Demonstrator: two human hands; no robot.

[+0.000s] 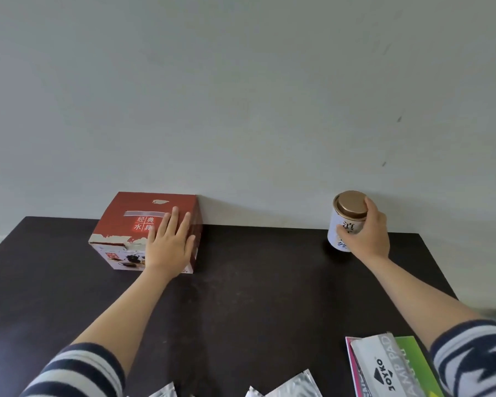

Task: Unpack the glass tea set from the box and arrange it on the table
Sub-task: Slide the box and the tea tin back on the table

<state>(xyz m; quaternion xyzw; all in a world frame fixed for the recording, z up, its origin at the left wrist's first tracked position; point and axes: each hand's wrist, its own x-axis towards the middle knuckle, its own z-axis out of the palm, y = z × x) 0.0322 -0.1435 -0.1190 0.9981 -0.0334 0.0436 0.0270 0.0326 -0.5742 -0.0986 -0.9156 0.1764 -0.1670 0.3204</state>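
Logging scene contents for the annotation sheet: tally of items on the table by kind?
Red cardboard box, closed, left hand flat on top: 1
White cylindrical tin with gold lid, gripped by right hand: 1
Silver foil sachets, near edge, partly cut off by the frame: at least 3
Flat stationery packs, stacked, near right: about 3
Total: about 8

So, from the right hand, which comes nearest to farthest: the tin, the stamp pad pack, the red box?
1. Tin: held in the right hand, far right.
2. Stamp pad pack: near edge, right side.
3. Red box: far left, under the left hand.
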